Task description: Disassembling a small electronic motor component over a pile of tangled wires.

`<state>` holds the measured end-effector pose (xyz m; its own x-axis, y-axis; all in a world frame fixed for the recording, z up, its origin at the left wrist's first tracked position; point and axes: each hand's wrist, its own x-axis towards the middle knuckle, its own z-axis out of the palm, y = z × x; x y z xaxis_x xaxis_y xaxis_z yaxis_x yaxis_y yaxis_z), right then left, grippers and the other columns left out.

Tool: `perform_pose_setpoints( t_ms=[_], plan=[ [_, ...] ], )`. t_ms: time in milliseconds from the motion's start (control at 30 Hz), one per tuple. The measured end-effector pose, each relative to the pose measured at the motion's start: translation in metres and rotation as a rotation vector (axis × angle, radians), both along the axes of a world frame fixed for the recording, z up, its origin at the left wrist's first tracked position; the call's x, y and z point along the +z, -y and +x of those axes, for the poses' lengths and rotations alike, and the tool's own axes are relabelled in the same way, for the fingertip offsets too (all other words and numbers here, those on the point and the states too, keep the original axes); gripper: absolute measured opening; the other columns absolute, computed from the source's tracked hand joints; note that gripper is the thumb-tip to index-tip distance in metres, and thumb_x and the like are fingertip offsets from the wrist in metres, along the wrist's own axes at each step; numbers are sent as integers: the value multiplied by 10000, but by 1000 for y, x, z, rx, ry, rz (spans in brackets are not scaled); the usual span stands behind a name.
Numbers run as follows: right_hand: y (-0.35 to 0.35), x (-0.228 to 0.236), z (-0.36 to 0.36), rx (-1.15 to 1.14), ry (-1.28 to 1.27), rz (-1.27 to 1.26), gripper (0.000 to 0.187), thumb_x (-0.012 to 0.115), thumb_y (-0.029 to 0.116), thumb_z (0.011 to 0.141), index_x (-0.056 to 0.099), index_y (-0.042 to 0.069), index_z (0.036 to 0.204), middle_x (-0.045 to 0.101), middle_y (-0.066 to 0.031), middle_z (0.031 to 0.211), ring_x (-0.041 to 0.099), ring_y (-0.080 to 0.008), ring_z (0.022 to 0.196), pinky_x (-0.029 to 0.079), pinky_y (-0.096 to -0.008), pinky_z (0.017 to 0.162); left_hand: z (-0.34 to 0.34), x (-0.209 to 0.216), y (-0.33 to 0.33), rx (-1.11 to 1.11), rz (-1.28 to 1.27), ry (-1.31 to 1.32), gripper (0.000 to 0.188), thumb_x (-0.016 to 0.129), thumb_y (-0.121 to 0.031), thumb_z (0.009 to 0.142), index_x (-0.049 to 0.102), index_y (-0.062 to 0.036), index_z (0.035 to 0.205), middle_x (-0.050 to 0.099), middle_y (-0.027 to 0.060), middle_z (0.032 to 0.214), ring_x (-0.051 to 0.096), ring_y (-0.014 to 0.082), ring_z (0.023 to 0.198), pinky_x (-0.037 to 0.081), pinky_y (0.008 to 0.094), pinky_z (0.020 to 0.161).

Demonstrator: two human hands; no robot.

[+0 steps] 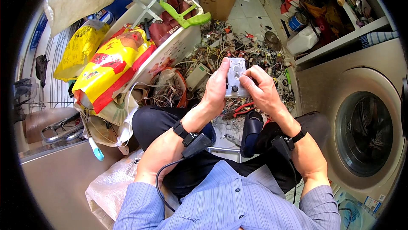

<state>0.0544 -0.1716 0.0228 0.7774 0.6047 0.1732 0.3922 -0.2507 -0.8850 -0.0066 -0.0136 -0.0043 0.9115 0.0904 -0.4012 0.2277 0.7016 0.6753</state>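
A grey metal block point(236, 65) with round fittings is held up near the centre of the frame. The left hand point(215, 86) is closed on its left edge, thumb along the side; the right hand point(264, 86) is half curled, its thumb at the right edge, though whether it grips or merely touches cannot be told. Beyond and around the block, tangled wires and small parts point(204, 45) clutter the floor. Red-handled pliers point(243, 110) lie just below it in the frame, near the person's shoe point(252, 130). A white bin point(180, 45) bearing a green-handled tool point(185, 17) and a yellow-and-red bag point(114, 62) crowds the upper left; a washing machine point(325, 102) closes off the right, and a cardboard box point(217, 2) stands at the top.
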Motion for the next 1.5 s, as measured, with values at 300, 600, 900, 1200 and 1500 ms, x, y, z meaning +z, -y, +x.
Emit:
perform_pose_setpoints(
  t_ms=[300, 600, 900, 1200, 1500],
  plan=[
    [1, 11, 5, 75, -386, 51, 209, 780, 193, 883, 663, 21, 896, 558, -30, 847, 551, -117, 737, 462, -281, 673, 0, 10, -1, 46, 5, 21, 536, 429, -539, 1078, 662, -67, 1178, 713, 32, 1042, 679, 122, 889, 549, 290, 802],
    [2, 10, 6, 84, -269, -94, 168, 778, 128, 882, 654, 27, 932, 565, 27, 873, 529, -57, 761, 455, -246, 673, 0, 1, -3, 6, 71, 15, 525, 433, -522, 1081, 661, -56, 1163, 706, 37, 1014, 674, 117, 876, 548, 285, 798],
    [13, 7, 15, 165, -396, -31, 169, 733, 140, 892, 701, 25, 1012, 585, -23, 929, 562, -110, 829, 471, -277, 741, 2, 1, -2, 6, 16, 27, 520, 440, -528, 1071, 651, -77, 1222, 724, 66, 1103, 705, 182, 963, 573, 347, 870],
    [18, 11, 18, 189, -478, -59, 171, 614, -3, 913, 694, 19, 1063, 611, -28, 995, 600, -109, 887, 500, -269, 786, 2, 7, 0, 36, 19, 31, 505, 460, -526, 1072, 678, -74, 1132, 709, 21, 1005, 669, 115, 863, 545, 285, 792],
    [13, 11, 12, 158, -431, -35, 126, 740, 94, 884, 701, 25, 983, 567, -7, 895, 579, -91, 816, 491, -254, 747, 1, -3, -2, -22, 27, 48, 532, 424, -527, 1078, 661, -70, 1215, 729, 66, 1083, 710, 172, 937, 575, 333, 865]
  ],
)
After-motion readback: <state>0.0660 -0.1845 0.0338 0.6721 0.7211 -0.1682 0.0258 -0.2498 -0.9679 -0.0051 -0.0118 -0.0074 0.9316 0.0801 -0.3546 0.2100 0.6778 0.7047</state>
